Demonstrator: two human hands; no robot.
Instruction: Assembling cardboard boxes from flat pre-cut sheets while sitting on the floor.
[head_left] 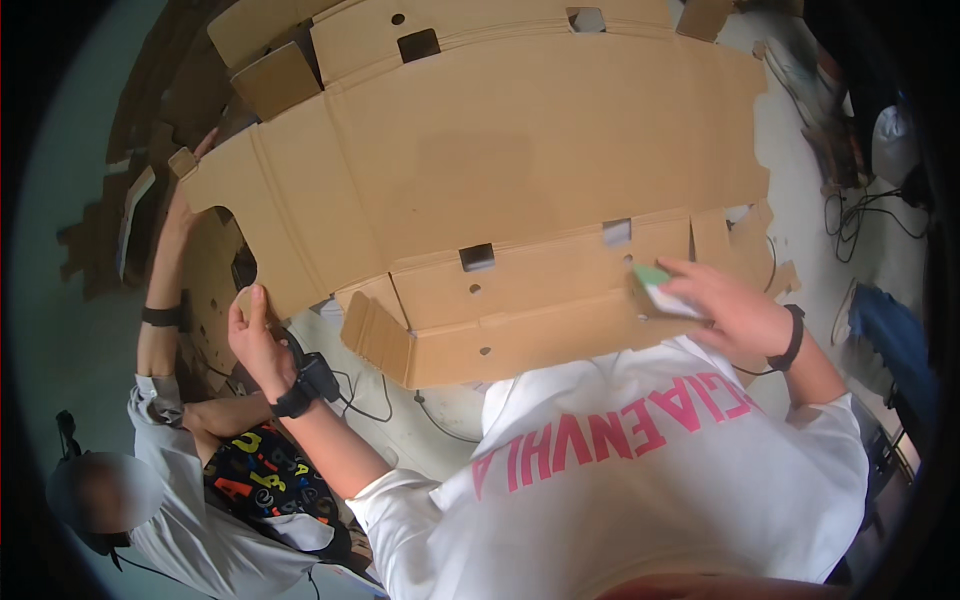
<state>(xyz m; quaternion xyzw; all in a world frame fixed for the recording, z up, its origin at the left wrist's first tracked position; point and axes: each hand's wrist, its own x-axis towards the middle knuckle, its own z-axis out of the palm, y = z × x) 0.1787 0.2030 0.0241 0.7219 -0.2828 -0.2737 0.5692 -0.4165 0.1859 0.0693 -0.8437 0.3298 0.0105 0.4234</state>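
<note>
A large brown flattened cardboard box (pixel 560 150) with fold lines, square cut-outs and small round holes spreads out in front of me. My left hand (pixel 262 345) is closed on its near left corner, thumb on top. My right hand (pixel 735 312) grips a small green-and-white object (pixel 655 282) against the near right flaps; it is slightly blurred and partly covered by my fingers, so its kind is unclear. A narrow folded flap (pixel 380 335) stands up at the near left of the cardboard.
A co-worker (pixel 190 500) sits at the left, one arm reaching up to the cardboard's far left edge. More cardboard pieces (pixel 150 110) lie at the far left. Black cables (pixel 860 225) and a blue cloth (pixel 893 335) lie on the right; other cables run below the cardboard.
</note>
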